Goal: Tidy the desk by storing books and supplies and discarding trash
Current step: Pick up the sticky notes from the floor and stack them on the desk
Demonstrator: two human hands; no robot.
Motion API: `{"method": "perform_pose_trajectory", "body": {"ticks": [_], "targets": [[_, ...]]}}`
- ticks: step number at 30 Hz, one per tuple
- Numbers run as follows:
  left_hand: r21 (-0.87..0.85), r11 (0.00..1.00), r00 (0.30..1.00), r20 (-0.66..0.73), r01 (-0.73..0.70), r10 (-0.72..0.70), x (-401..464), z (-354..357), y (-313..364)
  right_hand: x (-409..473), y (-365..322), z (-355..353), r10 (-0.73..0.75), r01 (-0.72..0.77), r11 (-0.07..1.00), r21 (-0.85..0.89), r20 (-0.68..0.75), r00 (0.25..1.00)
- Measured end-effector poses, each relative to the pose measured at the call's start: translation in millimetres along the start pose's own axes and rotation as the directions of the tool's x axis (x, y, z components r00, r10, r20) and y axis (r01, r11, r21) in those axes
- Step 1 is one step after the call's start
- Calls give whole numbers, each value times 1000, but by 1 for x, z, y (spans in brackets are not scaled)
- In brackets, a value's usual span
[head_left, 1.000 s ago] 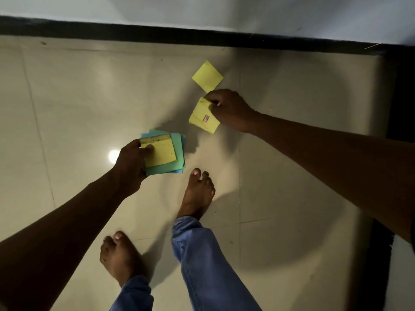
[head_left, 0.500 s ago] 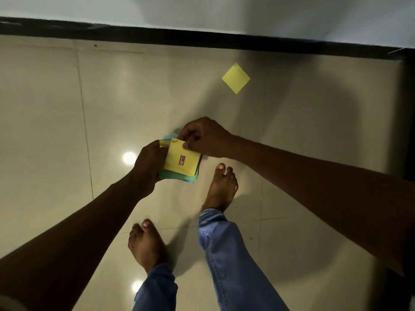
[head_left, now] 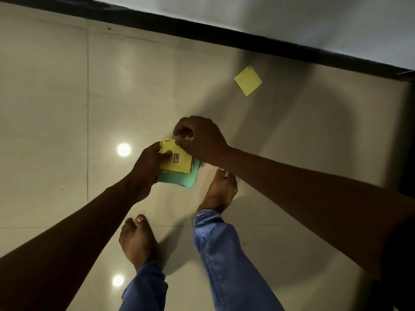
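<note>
1. the left hand (head_left: 148, 162) grips a small stack of paper squares (head_left: 177, 169) from its left side, thumb lying on the top yellow sheet, fingers curled underneath.
2. the stack is held above the tiled floor (head_left: 56, 108), yellow sheets over green and blue ones; the top sheet bears a small red-framed label (head_left: 176, 158).
3. the right hand (head_left: 199, 140) sits at the stack's upper right corner, fingers curled, thumb and fingertip pinching the yellow sheet's edge.
4. a single yellow square (head_left: 248, 80) lies flat on the floor, well apart from the hands, near the dark skirting (head_left: 202, 34).
5. two bare feet and blue jeans (head_left: 224, 254) show below.
</note>
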State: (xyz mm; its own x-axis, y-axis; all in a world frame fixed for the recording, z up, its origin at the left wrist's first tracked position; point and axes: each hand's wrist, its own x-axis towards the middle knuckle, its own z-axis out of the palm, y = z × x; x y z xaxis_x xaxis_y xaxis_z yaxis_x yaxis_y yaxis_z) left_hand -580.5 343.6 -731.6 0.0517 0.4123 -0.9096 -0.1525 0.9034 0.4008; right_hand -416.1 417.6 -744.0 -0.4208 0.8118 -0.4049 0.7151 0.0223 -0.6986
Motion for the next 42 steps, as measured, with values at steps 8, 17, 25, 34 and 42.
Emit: {"method": "perform_pose_trajectory", "body": {"ticks": [8,17,25,34,42], "targets": [[-43,999,1000,-22,-12,11,36,15,0,39,74,-38,137,-193,945,-262,-217,966],[-84,996,998,-51,-28,24,79,34,-2,94,172,-96,442,-542,708,-453,-313,840],[-87,996,998,-57,-1,-4,89,37,-23,109,203,-118,453,-507,666,-547,-243,857],[-59,998,999,-49,17,-20,86,51,-28,110,196,-121,501,-552,725,-412,-234,833],[-20,1000,1000,-5,-3,3,60,49,-16,65,156,-111,507,-495,861,117,-266,820]]}}
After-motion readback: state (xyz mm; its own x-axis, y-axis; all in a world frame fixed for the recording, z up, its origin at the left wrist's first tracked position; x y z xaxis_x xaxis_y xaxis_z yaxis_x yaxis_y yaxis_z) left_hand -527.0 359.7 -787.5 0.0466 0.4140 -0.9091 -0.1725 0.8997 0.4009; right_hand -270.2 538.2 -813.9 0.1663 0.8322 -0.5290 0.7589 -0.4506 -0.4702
